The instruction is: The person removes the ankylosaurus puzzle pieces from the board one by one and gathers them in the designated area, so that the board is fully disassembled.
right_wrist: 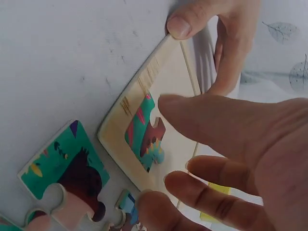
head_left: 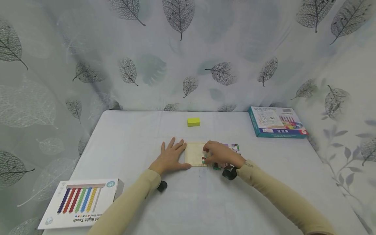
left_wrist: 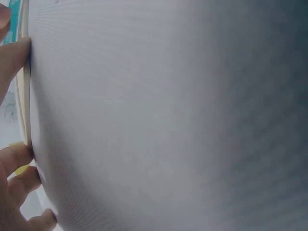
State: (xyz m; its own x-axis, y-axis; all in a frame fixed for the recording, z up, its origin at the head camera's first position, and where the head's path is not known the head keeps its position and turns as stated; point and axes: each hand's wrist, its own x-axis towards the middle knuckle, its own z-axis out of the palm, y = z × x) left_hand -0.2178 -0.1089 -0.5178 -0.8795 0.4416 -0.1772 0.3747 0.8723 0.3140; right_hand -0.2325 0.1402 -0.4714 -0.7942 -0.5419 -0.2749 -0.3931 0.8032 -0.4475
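A shallow wooden puzzle tray (head_left: 194,154) lies in front of me. My left hand (head_left: 169,159) rests at its left side with fingers spread, thumb and fingertips touching the edge. My right hand (head_left: 221,154) is over the tray's right part; in the right wrist view its thumb and bent fingers are apart, with nothing between them. Just beside that thumb, a green and brown jigsaw piece (right_wrist: 138,124) lies inside the tray's near right corner. Loose jigsaw pieces (right_wrist: 72,156) with green, brown and pink print lie outside the tray, partly hidden by the right hand in the head view.
A yellow block (head_left: 193,122) stands beyond the tray. At the back right lies a teal-edged box (head_left: 277,124). A white box with a coloured bead picture (head_left: 80,204) sits at the front left, by the left sleeve. A leaf-printed curtain (head_left: 188,65) hangs behind the white-covered table (head_left: 188,202).
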